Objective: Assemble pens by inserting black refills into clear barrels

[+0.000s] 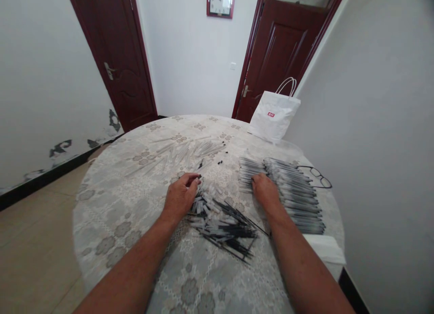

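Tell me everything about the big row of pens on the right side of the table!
The row of pens is a long, neat stack of slim grey sticks with dark ends, plastic by the look. They lie flat, side by side, near the right edge of the round table. The right hand rests on its left side. Black glasses lie just behind it.

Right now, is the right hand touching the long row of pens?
Touching. The head view shows the right hand lying on the row of pens, its fingers down on them with no gap showing.
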A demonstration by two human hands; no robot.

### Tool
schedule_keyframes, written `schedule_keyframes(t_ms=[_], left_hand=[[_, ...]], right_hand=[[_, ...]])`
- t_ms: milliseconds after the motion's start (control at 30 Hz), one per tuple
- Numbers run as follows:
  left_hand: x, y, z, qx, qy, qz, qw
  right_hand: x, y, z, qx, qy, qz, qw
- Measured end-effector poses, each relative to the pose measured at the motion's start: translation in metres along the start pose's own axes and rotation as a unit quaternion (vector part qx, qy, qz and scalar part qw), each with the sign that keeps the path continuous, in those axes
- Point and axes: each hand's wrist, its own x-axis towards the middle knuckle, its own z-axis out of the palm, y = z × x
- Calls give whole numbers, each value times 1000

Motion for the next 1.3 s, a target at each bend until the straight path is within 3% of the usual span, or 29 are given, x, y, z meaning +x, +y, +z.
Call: schedule_keyframes(t_ms=[167, 400, 533, 800, 967, 1300], left_hand=[[1, -2, -3, 30, 11, 22, 999], [-1, -7, 1, 67, -23, 96, 993], [-3, -7, 5, 76, -33, 113, 990], [-4, -5, 6, 96, -39, 127, 987], [-1, -7, 3, 101, -13, 97, 990], [2, -11, 2, 101, -1, 94, 990]], right_hand=[[-6, -2, -9, 36, 3, -11, 999], [-21, -38, -18, 154, -7, -196, 969], [-28, -57, -18, 156, -36, -262, 952], [-35, -52, -33, 89, -91, -217, 968], [-39, -42, -42, 84, -160, -233, 956], [-34, -25, -41, 138, -196, -222, 945]])
